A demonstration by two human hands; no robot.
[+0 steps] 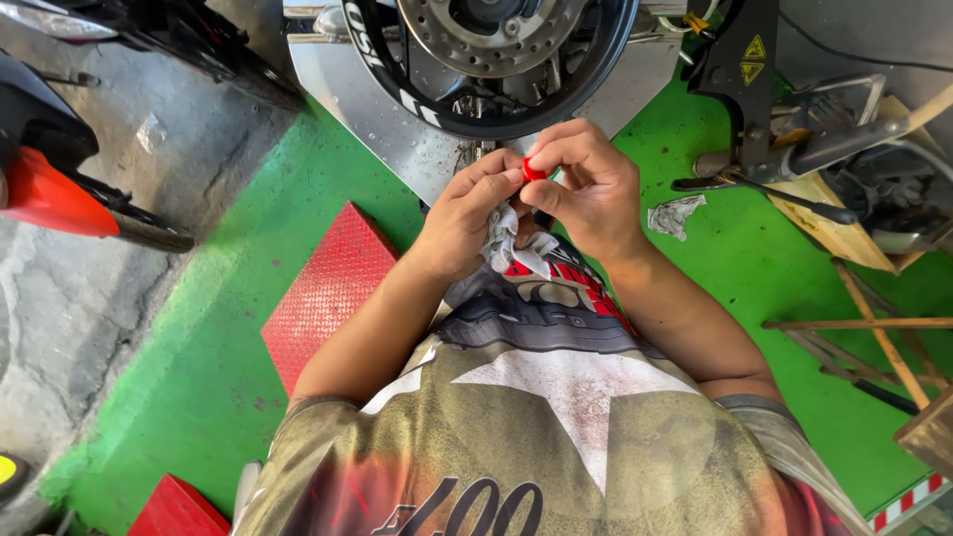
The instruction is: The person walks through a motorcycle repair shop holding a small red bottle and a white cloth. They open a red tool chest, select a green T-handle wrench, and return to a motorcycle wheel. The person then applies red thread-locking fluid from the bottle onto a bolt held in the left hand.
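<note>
A small red round part is pinched between the fingertips of both my hands, in front of my chest. My left hand grips it from the left and also holds a crumpled white rag under its fingers. My right hand closes on the red part from the right with thumb and forefinger. Just beyond my hands a black motorcycle wheel with a silver brake disc stands on a metal stand.
A red checker-plate ramp lies on the green floor at my left. Another crumpled rag lies at the right, near tools and wooden slats. A second motorcycle's tyre stands at far left.
</note>
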